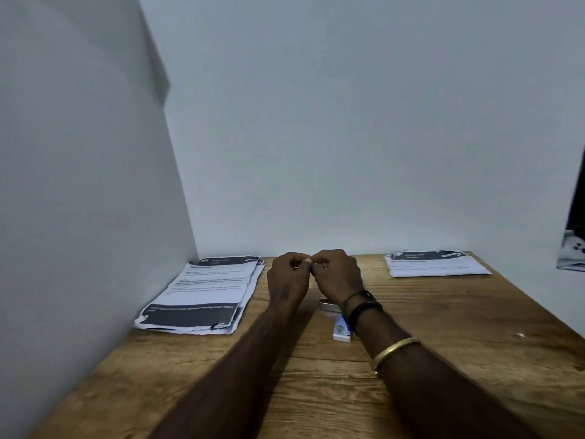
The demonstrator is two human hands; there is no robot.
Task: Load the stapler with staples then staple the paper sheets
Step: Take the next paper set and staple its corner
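My left hand [286,280] and my right hand [337,277] meet fingertip to fingertip above the back middle of the wooden table [443,343]. Both pinch one small thing, and only a grey sliver of it shows, which looks like a staple strip [296,267]. A silvery metal object [327,304], perhaps the stapler, lies on the table mostly hidden under my right wrist. A small white and blue staple box [342,331] lies just in front of it. A thick stack of printed paper sheets [205,293] lies at the left.
A second, thinner stack of printed sheets [437,264] lies at the back right. White walls close off the table at the left [79,185] and the back. A dark object [574,242] juts in at the right edge.
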